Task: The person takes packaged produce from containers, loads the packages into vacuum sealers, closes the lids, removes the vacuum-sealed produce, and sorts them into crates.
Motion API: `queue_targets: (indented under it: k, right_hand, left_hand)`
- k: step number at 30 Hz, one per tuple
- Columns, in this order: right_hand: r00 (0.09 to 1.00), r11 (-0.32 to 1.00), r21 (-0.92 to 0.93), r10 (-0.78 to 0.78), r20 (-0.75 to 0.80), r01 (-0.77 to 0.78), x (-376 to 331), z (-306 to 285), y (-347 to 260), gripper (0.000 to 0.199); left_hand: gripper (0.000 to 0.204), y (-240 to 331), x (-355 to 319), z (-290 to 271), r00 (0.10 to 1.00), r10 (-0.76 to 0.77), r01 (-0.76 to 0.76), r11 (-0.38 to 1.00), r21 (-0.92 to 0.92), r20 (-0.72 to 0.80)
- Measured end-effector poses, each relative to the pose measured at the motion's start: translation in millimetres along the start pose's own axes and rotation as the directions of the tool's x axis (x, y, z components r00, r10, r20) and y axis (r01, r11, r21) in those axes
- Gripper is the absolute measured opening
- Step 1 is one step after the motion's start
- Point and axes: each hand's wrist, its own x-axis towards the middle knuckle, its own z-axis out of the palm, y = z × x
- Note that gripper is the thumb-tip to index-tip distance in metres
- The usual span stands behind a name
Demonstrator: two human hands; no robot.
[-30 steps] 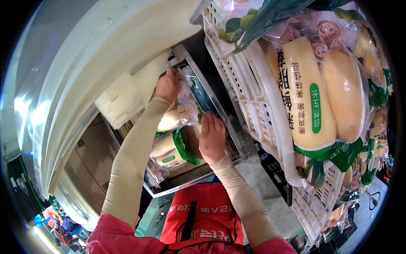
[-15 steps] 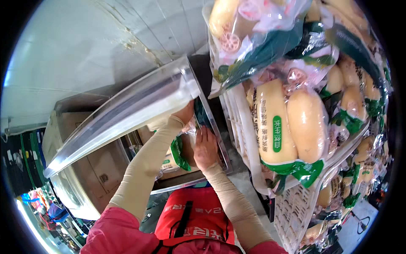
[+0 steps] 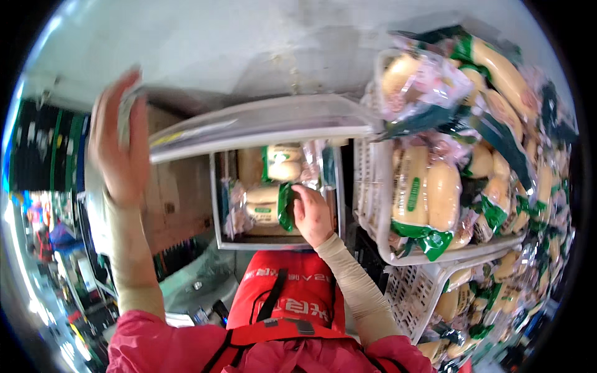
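My left hand [image 3: 121,146] is raised beside the left end of a clear, pale-rimmed lid [image 3: 267,118]. Its fingers are apart and somewhat blurred, with nothing seen in them. Under the lid, a metal-edged box [image 3: 215,214] with a brown bottom holds bagged lotus roots. The nearer bag of lotus roots [image 3: 262,205] lies crosswise, and my right hand [image 3: 315,216] has its fingers closed at this bag's green end. Behind it lies another bag of lotus roots [image 3: 285,163], partly in the lid's shade.
A white plastic crate [image 3: 371,205] heaped with bagged lotus roots stands right of the box. A lower white crate [image 3: 407,292] also holds such bags. A brown carton [image 3: 177,193] is left of the box. A pale wall [image 3: 249,43] rises behind.
My left hand has come out of the box and swung up to the left. The view has shifted, so more of the box's inside shows. My right hand stays over the box.
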Motion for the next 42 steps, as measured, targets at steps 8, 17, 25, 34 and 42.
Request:
queue_targets:
  k: [8,17,25,34,42]
  right_hand:
    - [0.788,0.722,0.572,-0.583,0.198,0.39,-10.4,-17.6,-150.6,0.029]
    - [0.886,0.998,0.015,-0.063,0.459,0.063,-71.6,92.9,-39.0,0.037]
    - [0.886,0.878,-0.3,-0.239,0.397,0.372,-119.2,139.0,-7.5,0.028]
    - [0.798,0.658,-0.458,-0.431,0.421,0.598,-130.1,146.1,13.5,0.025]
    - [0.688,0.487,-0.492,-0.586,0.429,0.722,-107.3,148.6,35.1,0.026]
  left_hand:
    - [0.041,-40.4,-134.0,40.3,0.754,-0.299,0.262,0.953,0.15,0.585]
    - [0.048,-7.5,-337.7,179.3,0.819,-0.494,0.479,0.869,0.128,0.292]
    - [0.041,-13.7,-361.5,189.6,0.871,-0.462,0.466,0.885,0.02,0.169]
    - [0.037,-14.0,-377.1,211.8,0.866,-0.499,0.489,0.859,-0.154,-0.031]
    - [0.024,72.2,-470.5,123.6,0.412,-0.899,0.709,0.418,-0.568,-0.148]
